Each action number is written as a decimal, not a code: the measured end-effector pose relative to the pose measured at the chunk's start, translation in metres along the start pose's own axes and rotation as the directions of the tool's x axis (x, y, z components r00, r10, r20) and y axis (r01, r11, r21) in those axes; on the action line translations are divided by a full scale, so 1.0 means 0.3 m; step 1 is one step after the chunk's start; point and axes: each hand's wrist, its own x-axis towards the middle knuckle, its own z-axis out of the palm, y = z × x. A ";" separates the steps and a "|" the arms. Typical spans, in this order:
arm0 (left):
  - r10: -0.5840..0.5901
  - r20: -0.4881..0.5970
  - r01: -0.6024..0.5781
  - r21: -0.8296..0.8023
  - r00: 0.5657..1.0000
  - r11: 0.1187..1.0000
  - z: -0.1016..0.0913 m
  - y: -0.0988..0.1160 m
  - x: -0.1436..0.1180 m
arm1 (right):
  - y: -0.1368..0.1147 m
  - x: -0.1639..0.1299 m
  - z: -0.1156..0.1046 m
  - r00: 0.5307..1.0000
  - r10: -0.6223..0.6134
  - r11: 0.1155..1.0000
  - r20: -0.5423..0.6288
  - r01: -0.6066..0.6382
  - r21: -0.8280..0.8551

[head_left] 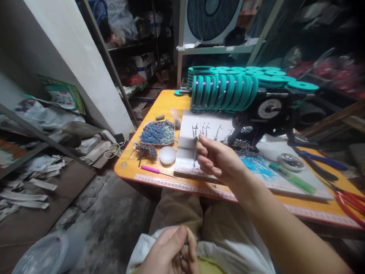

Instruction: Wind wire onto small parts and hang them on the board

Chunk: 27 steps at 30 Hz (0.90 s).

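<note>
My right hand (218,156) is over the white board (185,152), thumb and forefinger pinched on a small dark beaded strand (195,158) that dangles beside the curled fingers. Low over my lap, my left hand (171,251) is closed; a bit of something small, dark and bluish shows between the fingers, too little to name. Several thin dark wire-like pieces (207,127) lie on the board just beyond my right hand. To its left are a tray of blue and pale tube beads (156,133), a round white lidded pot (167,155) and a pink-handled hook tool (151,169).
Behind the board stands a black winder (268,110) carrying several teal spools (224,91). Light-blue strips (259,167), a green tube (293,179) and red-handled pliers (350,205) lie right. A dark tangled bundle (146,151) sits near the yellow table's (125,161) left edge.
</note>
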 end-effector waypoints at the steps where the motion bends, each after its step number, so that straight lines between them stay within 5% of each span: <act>1: -0.004 -0.012 0.004 -0.004 1.000 1.000 0.003 0.003 -0.003 | 0.000 0.000 0.000 1.000 0.000 1.000 0.002 0.000 0.001; 11: -0.014 0.011 0.014 -0.020 1.000 1.000 -0.006 -0.002 0.003 | 0.002 0.001 0.000 1.000 -0.016 0.998 -0.018 0.015 -0.067; 15: 0.174 0.147 -0.200 0.187 0.974 0.962 -0.015 0.040 0.002 | -0.028 -0.020 -0.019 0.999 -0.047 0.943 0.012 0.049 -0.328; 18: 0.362 0.249 -0.432 0.357 0.898 0.828 0.005 0.115 0.034 | -0.084 -0.049 -0.024 0.994 -0.105 0.764 0.017 0.091 -0.639; 20: 0.468 0.334 -0.565 0.313 0.818 0.763 0.044 0.179 0.077 | -0.126 -0.065 -0.015 0.990 -0.134 0.583 0.030 0.103 -0.806; 24: 0.576 0.268 -0.632 0.226 0.772 0.742 0.158 0.313 0.170 | -0.182 -0.077 0.019 0.988 -0.148 0.289 0.043 0.085 -0.953; 27: 0.612 0.256 -0.664 0.291 0.748 0.689 0.214 0.384 0.214 | -0.193 -0.076 0.031 0.976 -0.208 0.203 0.063 0.107 -0.973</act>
